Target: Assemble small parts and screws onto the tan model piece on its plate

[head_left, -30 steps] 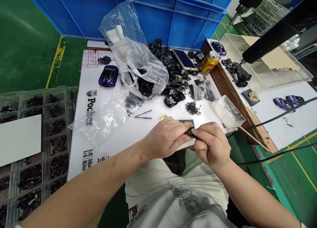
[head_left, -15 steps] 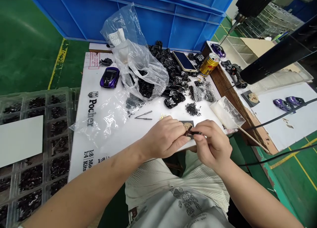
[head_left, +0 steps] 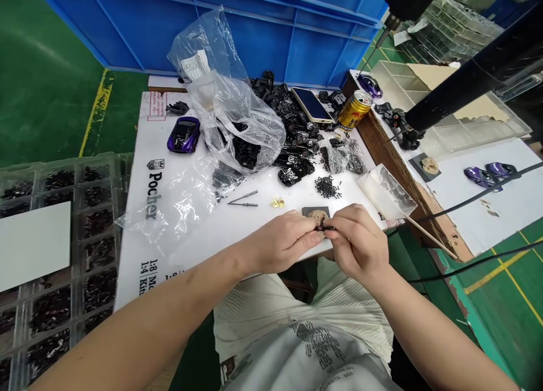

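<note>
Between my fingertips is a small dark part [head_left: 326, 228], mostly covered, so its exact kind is unclear. My left hand [head_left: 285, 241] pinches it from the left, thumb and forefinger pressed together. From the right, my right hand [head_left: 360, 241] grips its other side, fingers curled. Just behind the part lies a tan putty-like lump [head_left: 318, 215] on a dark square pad [head_left: 309, 211] at the table's front edge. Close by on the white table [head_left: 190, 232] are a pile of small black pins [head_left: 327, 187], some tiny gold pieces [head_left: 277, 202] and two thin metal rods [head_left: 244, 203].
A clear plastic bag [head_left: 258, 125], black car chassis [head_left: 297, 170], a phone [head_left: 313, 105] and a drink can [head_left: 355, 109] crowd the back. A purple toy car [head_left: 184, 134] sits left. A blue crate [head_left: 263, 40] stands behind; a black screwdriver arm [head_left: 462, 80] crosses the right.
My hands have drawn closer together around the dark part, the right one shifting left. The gold pieces and more of the tan lump now show. The view has shifted slightly.
</note>
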Tool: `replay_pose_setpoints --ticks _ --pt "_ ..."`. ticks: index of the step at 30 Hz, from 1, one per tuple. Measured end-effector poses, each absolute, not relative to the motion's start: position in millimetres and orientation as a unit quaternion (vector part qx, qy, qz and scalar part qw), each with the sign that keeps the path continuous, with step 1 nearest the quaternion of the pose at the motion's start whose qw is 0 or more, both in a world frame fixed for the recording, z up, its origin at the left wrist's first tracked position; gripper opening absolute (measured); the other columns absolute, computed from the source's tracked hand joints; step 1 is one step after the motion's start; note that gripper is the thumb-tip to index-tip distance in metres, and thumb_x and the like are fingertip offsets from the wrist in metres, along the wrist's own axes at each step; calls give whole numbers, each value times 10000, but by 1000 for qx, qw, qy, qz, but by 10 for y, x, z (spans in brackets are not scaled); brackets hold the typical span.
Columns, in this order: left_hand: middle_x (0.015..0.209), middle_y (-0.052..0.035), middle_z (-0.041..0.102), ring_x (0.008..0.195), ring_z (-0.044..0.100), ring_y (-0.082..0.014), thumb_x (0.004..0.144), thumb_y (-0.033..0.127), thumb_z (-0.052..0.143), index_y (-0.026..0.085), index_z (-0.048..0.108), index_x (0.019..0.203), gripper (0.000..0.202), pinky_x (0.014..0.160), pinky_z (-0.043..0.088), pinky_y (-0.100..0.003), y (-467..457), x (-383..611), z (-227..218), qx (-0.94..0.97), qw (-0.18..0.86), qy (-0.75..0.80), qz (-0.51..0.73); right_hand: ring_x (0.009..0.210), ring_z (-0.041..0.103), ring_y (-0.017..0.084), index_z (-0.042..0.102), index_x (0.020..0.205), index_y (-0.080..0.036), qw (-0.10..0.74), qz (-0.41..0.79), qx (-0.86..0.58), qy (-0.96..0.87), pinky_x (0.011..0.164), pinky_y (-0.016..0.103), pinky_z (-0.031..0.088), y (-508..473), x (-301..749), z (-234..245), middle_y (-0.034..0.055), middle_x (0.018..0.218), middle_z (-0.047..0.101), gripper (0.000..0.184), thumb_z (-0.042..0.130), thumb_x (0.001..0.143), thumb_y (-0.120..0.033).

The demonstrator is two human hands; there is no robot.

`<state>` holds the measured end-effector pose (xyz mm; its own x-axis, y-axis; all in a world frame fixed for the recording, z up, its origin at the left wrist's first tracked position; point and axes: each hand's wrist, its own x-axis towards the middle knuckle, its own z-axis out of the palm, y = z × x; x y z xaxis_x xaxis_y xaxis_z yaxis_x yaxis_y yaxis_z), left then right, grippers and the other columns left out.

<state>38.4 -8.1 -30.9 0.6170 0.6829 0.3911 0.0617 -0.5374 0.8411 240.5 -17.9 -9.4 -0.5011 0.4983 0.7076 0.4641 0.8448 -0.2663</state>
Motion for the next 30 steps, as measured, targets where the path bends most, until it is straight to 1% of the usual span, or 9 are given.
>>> replay_pose_setpoints --ticks 5,7,9,11,13,17,19,23,30 --pt "706 23 522 634 493 -132 1102 329 410 208 483 783 349 611 420 -273 -115 396 -297 776 498 213 322 771 578 198 646 1214 -156 410 -43 -206 -888 647 364 478 -116 2532 -135 98 966 678 264 600 963 -89" --pt "714 17 545 654 508 -136 1115 312 397 199 499 787 361 653 430 -281 -99 396 -317 816 421 203 340 779 593 199 645 1222 -160 411 -20 -200 -889 651 365 492 -145 2551 -160 102 972 674 236 588 994 -136" --pt "723 2 575 680 525 -151 1125 312 386 188 524 789 383 688 417 -307 -69 395 -353 859 277 217 371 806 617 203 641 1205 -175 454 54 -229 -859 656 355 519 -225 2536 -184 95 964 662 197 608 1027 -253" --pt "728 -12 604 686 535 -164 1128 326 393 179 554 788 403 688 391 -327 -39 390 -393 881 125 243 387 777 613 188 647 1096 -201 492 185 -309 -793 636 326 523 -338 2498 -181 59 893 634 194 628 1035 -384" --pt "741 -18 635 701 558 -172 1120 321 429 177 584 789 393 695 385 -334 -18 383 -423 887 19 259 381 674 566 155 634 932 -211 463 331 -410 -713 576 285 487 -440 2466 -140 13 765 590 253 637 1028 -444" --pt "860 -21 719 810 656 -179 1099 296 509 161 651 987 226 765 445 -333 -5 366 -442 888 -8 270 373 561 531 129 650 844 -201 353 478 -499 -631 517 260 453 -480 2517 -59 -18 630 574 317 664 1009 -471" --pt "1037 -68 758 959 701 -210 1071 335 581 128 626 1175 236 849 494 -348 3 354 -452 874 24 301 380 639 606 148 697 940 -208 348 438 -515 -649 576 280 513 -430 2598 -85 9 749 644 267 645 1021 -456" --pt "1273 -168 714 1202 677 -292 951 378 760 83 539 1346 540 1023 537 -423 23 339 -510 857 91 345 373 841 692 189 726 1049 -224 319 231 -542 -742 665 307 562 -351 2716 -243 60 987 690 170 589 1046 -323" --pt "1387 -155 674 1318 635 -281 956 303 760 138 507 1401 538 1138 534 -463 20 394 -633 871 186 312 331 689 636 149 674 961 -183 302 28 -512 -803 587 274 511 -390 2669 -438 28 826 633 80 620 1015 -206"
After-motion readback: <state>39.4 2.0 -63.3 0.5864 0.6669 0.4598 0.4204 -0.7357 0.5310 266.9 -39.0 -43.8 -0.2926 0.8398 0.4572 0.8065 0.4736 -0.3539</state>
